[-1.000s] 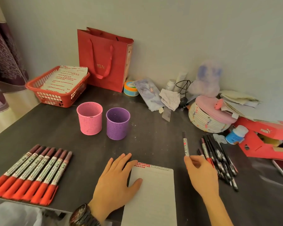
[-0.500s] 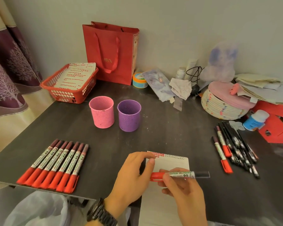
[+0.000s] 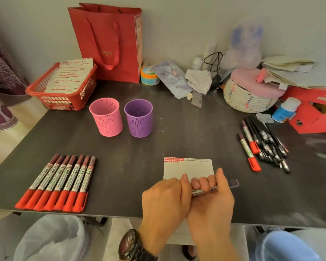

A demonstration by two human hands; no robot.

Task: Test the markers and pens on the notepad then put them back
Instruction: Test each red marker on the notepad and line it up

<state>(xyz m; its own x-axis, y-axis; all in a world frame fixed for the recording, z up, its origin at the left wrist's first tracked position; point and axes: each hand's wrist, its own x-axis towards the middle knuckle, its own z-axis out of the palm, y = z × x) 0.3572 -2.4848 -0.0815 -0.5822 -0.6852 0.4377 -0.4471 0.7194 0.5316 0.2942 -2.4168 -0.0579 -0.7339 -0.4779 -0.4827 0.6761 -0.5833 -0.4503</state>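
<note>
Fingers (image 3: 203, 183) were curled round the marker (image 3: 205, 191), left hand (image 3: 164, 198) on cap, right hand (image 3: 211, 204) on barrel, guess to uncap it over the notepad (image 3: 188, 167).

Wall (image 3: 196, 25): plain, pale grey-white, matte, running behind the whole width of the table. Table (image 3: 177, 132): dark grey flat top with pale specks, far edge against the wall. Left side: purple curtain (image 3: 0, 81) with a pale tree pattern, hanging down to a pale cream floor (image 3: 6, 146). Light: warm, soft, even; shadows faint. Below the near table edge, left: bin with clear plastic liner (image 3: 51, 240); right: pale blue object (image 3: 290, 247), kind not discernible. Red paper bag (image 3: 109, 44) stands upright, touching the wall.
</note>
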